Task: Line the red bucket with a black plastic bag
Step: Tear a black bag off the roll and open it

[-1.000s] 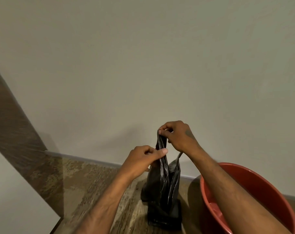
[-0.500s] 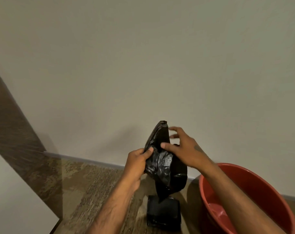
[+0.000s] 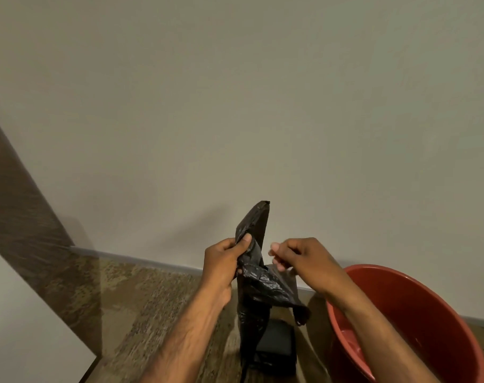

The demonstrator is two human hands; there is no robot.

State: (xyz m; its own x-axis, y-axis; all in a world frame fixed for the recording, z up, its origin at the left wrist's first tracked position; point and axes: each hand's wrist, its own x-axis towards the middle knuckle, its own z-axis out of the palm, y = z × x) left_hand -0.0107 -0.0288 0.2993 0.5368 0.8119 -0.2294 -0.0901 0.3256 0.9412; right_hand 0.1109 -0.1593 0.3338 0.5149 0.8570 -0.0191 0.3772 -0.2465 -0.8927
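Observation:
A crumpled black plastic bag [image 3: 259,283] hangs in front of me, one end standing up and the rest drooping down. My left hand [image 3: 224,264] pinches the bag's left edge between thumb and fingers. My right hand [image 3: 299,258] is beside the bag on the right, its fingertips curled at a fold of the plastic. The red bucket [image 3: 418,322] stands on the floor at the lower right, its mouth facing up, partly hidden by my right forearm. Nothing lines the visible part of its inside.
A flat black stack [image 3: 276,346], apparently folded bags, lies on the patterned carpet [image 3: 141,299] under the hanging bag. A pale wall [image 3: 235,106] with a grey skirting fills the view ahead. A white surface [image 3: 28,335] occupies the lower left corner.
The bag has gone from a narrow strip held high to a looser crumpled shape. My hands have dropped and moved apart, and the right hand has shifted to a lower fold.

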